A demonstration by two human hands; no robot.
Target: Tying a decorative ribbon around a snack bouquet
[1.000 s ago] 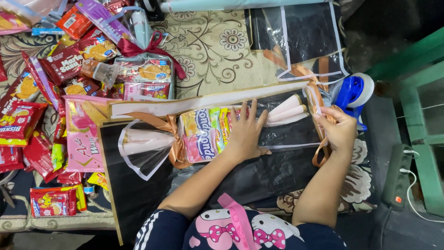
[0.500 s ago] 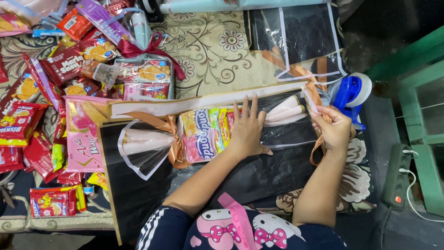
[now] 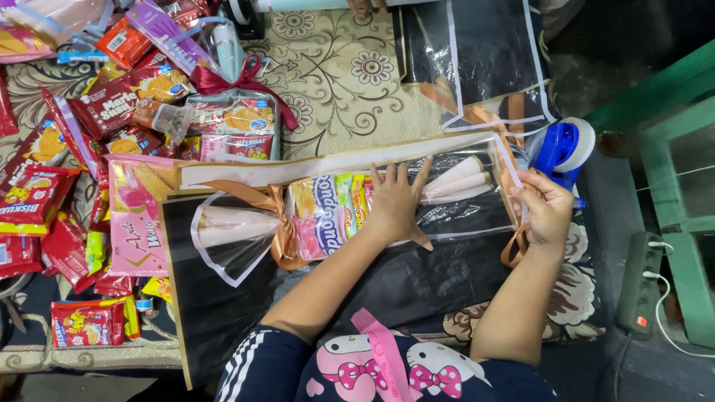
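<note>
Left hand [image 3: 397,202] flat on snack bundle [image 3: 335,212], right hand [image 3: 547,208] pinching ribbon [image 3: 515,249], tape dispenser [image 3: 562,147] beside

Patterned beige floral carpet [image 3: 350,82] underfoot, green wooden furniture frame [image 3: 685,186] at the right, grey power strip [image 3: 642,286] with white cable [image 3: 670,327] on dark floor beside it

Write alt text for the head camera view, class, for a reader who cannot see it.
A person's left hand presses flat on a clear-wrapped snack bundle lying on black sheets, while the right hand pinches bronze ribbon at the bundle's right end. Loose snack packets crowd the patterned mat to the left; a blue tape dispenser sits beside the right hand.
</note>
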